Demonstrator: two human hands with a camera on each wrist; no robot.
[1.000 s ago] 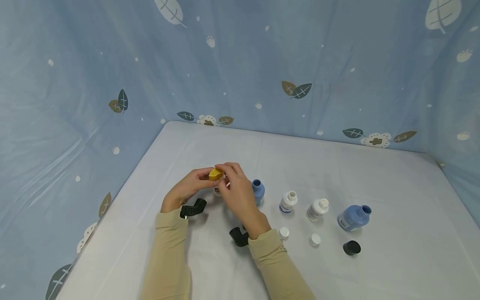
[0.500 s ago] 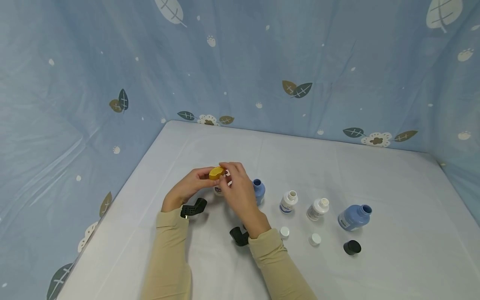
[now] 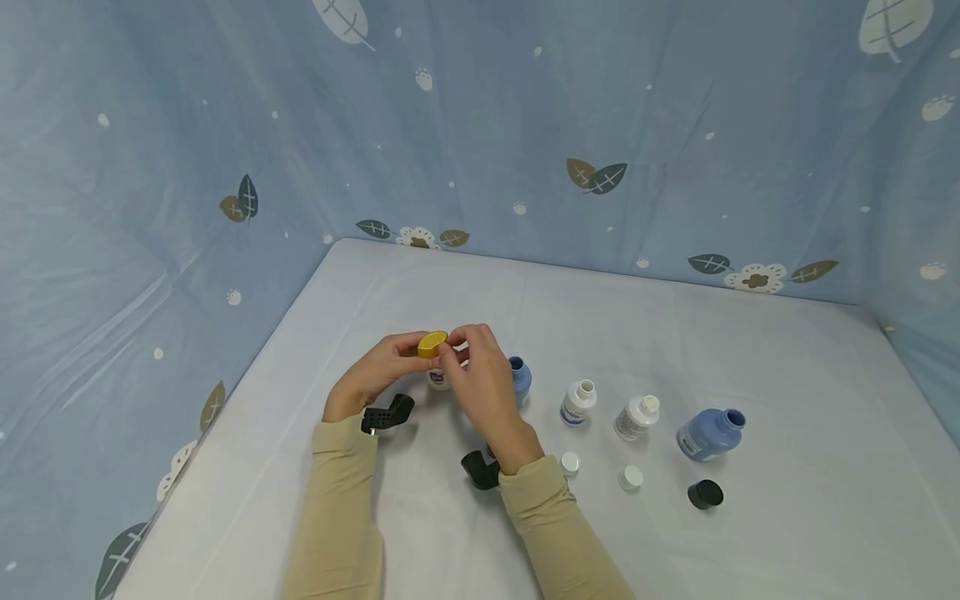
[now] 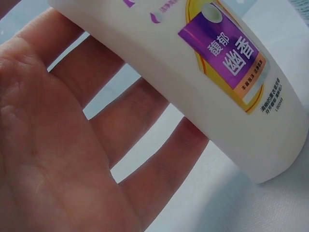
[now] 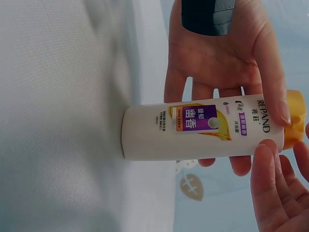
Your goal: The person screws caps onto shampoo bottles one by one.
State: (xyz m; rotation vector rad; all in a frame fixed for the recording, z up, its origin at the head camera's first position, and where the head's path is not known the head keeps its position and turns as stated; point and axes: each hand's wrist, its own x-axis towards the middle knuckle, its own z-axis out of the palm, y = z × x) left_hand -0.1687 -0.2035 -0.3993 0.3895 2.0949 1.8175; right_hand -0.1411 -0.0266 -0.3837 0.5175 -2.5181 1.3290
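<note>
A white body wash bottle [image 5: 203,133] with a yellow cap [image 3: 432,343] stands upright on the table. My left hand [image 3: 377,369] grips it near the top, its thumb across the front and its fingers behind, as the right wrist view shows. In the left wrist view, the bottle's purple label [image 4: 227,58] is close beside those fingers. My right hand [image 3: 480,383] has its curled thumb and fingertips at the right edge of the cap. Its thumb touches the bottle's shoulder just below the cap.
Behind my right hand stands an uncapped blue bottle [image 3: 519,382]. To the right are two uncapped white bottles [image 3: 578,402] and another blue bottle [image 3: 709,434]. White caps [image 3: 631,477] and a black cap [image 3: 705,494] lie in front. Patterned blue curtains [image 3: 480,125] border the table.
My right fingertips have shifted from over the cap to its right edge. The cap appears slightly turned. My left hand keeps its grip on the bottle.
</note>
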